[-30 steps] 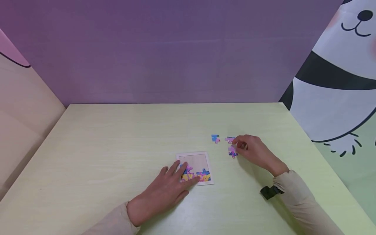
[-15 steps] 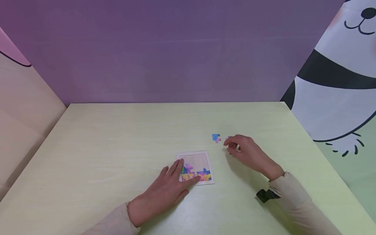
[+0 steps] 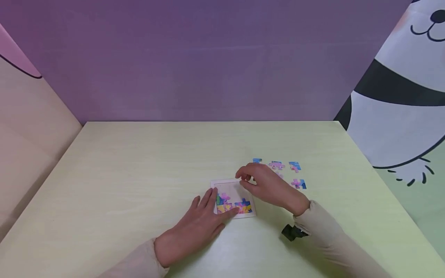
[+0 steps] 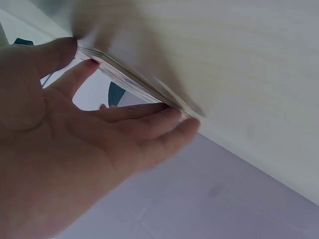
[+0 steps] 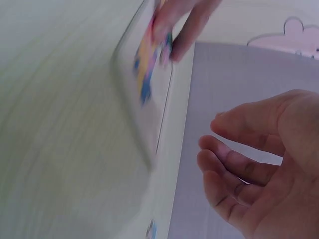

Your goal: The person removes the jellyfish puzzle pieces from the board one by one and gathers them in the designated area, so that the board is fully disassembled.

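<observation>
Puzzle board (image 3: 230, 189) is lying under the left hand's (image 3: 196, 230) spread fingers, the right hand's (image 3: 265, 185) empty, half-curled fingers hovering above its far right corner.

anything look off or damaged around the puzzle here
Nothing stands out: no spill or visible damage. The tray is partly filled, with the left hand resting on it, and loose pieces lie off to its right. The right hand partly hides some, so I can't judge those fully.

In the head view, the right hand (image 3: 267, 185) partly hides 2 jigsaw pieces (image 3: 257, 160), the left hand (image 3: 197, 228) the puzzle frame (image 3: 222, 181).
</observation>
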The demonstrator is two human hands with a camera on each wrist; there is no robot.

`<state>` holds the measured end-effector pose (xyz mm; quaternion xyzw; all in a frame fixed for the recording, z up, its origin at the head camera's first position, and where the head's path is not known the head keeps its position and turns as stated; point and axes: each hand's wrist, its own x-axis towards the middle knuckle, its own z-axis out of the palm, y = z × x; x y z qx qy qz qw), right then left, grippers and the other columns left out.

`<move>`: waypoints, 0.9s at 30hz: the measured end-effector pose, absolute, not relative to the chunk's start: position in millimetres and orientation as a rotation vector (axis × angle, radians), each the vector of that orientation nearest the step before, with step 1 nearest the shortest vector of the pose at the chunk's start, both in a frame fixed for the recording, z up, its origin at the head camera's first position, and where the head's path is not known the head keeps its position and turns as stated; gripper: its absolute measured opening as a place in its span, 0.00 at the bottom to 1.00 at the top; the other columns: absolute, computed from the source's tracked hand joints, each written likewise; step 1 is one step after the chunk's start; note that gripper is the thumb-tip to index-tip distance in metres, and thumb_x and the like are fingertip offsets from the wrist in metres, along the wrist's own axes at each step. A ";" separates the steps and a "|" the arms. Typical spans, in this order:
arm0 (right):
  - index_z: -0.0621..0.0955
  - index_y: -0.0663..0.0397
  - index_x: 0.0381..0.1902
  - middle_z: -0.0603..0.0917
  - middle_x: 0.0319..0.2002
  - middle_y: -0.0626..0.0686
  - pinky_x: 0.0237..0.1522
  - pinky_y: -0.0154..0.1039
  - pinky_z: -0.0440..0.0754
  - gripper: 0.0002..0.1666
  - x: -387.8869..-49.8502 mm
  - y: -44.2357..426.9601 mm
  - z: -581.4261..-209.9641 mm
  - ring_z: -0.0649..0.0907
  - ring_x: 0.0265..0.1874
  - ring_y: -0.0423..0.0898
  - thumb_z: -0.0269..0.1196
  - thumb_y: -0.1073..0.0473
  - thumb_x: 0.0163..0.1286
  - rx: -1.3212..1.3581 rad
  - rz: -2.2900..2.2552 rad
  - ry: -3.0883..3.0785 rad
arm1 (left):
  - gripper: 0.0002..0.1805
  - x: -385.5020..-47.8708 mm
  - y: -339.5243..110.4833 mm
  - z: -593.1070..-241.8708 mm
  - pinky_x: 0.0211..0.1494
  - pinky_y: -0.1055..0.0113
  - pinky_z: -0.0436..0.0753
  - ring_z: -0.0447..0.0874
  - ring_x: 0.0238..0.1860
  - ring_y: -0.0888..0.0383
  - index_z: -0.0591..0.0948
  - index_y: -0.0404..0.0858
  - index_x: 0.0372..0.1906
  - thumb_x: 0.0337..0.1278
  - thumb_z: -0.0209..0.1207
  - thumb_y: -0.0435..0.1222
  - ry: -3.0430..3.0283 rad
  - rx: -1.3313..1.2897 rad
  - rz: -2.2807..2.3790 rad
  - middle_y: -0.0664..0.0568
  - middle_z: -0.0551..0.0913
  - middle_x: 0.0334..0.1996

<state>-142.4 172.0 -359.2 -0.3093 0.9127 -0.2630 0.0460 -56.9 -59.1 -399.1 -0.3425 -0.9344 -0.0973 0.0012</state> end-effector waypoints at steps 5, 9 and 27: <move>0.82 0.57 0.51 0.81 0.38 0.46 0.45 0.42 0.80 0.12 -137.3 142.8 -364.5 0.79 0.39 0.42 0.62 0.62 0.71 -0.992 -0.703 2.636 | 0.25 -57.9 -58.5 -400.1 0.61 0.38 0.72 0.64 0.70 0.33 0.70 0.62 0.71 0.73 0.54 0.42 -2.882 -1.072 -0.200 0.27 0.65 0.68; 0.84 0.55 0.51 0.78 0.36 0.45 0.42 0.37 0.78 0.13 -133.0 129.1 -373.1 0.76 0.37 0.42 0.62 0.64 0.69 -1.047 -0.662 2.589 | 0.24 -57.3 -59.5 -402.4 0.62 0.38 0.72 0.65 0.70 0.36 0.72 0.62 0.69 0.73 0.54 0.43 -2.864 -1.041 -0.116 0.29 0.66 0.69; 0.82 0.56 0.43 0.81 0.37 0.46 0.46 0.40 0.79 0.07 -127.3 122.8 -381.3 0.79 0.39 0.42 0.65 0.65 0.67 -1.002 -0.686 2.609 | 0.25 -53.6 -59.8 -407.7 0.56 0.45 0.78 0.71 0.66 0.37 0.71 0.59 0.68 0.71 0.55 0.36 -2.733 -1.051 0.060 0.29 0.70 0.65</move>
